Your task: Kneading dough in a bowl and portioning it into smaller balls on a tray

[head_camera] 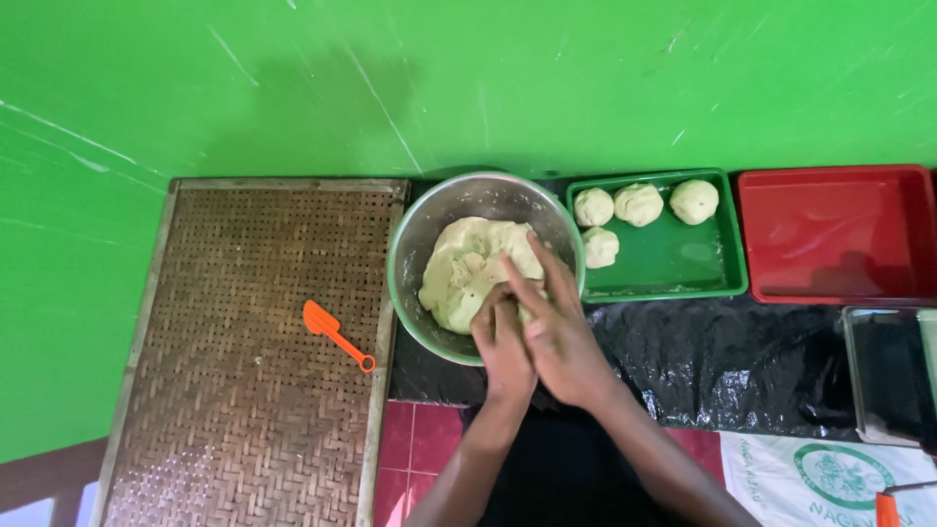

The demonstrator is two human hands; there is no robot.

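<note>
- Nearest the camera, both forearms reach up from the bottom edge over a red-tiled patch and a crinkled black plastic sheet [722, 371] that covers the surface.
- The left hand [503, 342] is curled, knuckles up, pressing into the near edge of the dough [468, 268]; it looks closed around a pinch of it, though the other hand hides the fingertips.
- The right hand [556, 332] lies over the left with its fingers spread flat and fairly wide, tips resting on top of the dough, not gripping it.
- The dough is a pale, greenish-cream mass that sits inside the steel bowl [429, 220] and fills most of its floor. It looks soft, pliable and somewhat sticky, with a rough torn face; a judgement: it would sag if lifted whole, so it is best taken in small lumps pulled from the edge.
- To the left, an orange scraper [337, 335] lies on a woven bamboo tray [244, 410], well apart from the bowl.
- Farther right, a green tray [683, 263] just beside the bowl holds four rounded dough balls [638, 204].
- Beyond it sits a red tray [839, 234], against the green wall.
</note>
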